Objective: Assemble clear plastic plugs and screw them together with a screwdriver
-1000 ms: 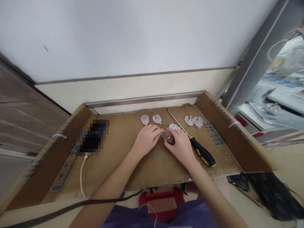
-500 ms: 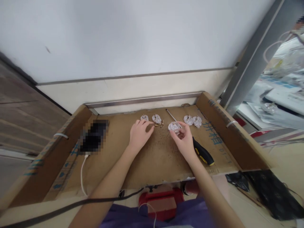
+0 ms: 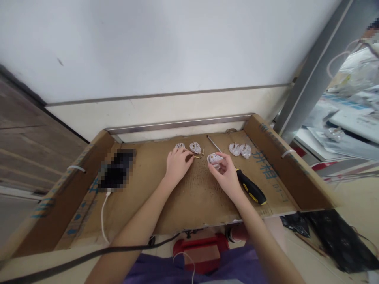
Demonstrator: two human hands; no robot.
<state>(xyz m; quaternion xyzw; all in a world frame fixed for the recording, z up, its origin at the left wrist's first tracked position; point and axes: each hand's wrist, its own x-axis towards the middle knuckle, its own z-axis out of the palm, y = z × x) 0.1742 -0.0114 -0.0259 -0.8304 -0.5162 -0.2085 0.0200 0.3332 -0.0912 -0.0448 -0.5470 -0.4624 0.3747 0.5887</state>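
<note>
My right hand (image 3: 227, 173) is closed around a clear plastic plug housing (image 3: 213, 159), held tilted between thumb and fingers above the cardboard. My left hand (image 3: 179, 163) rests low over the cardboard, thumb and fingertips pinched at a small brass plug pin (image 3: 196, 157). More small brass pieces (image 3: 202, 152) lie just beyond those fingertips. Behind the left hand stand a clear plug part with pins (image 3: 194, 147) and another one (image 3: 179, 145), partly covered by the fingers. A screwdriver (image 3: 251, 188) with a black and yellow handle lies partly under my right hand, its shaft reaching away.
Two clear plug parts (image 3: 240, 150) sit side by side at the back right. A pixelated dark device (image 3: 117, 169) with a white cable (image 3: 102, 221) lies at left. Cardboard walls (image 3: 284, 173) border the work surface, and a dark cable (image 3: 118, 250) crosses in front.
My right hand has shifted slightly left and nearer to me, turning the plug housing. The left hand has edged right, its fingertips closer in on the brass pieces.
</note>
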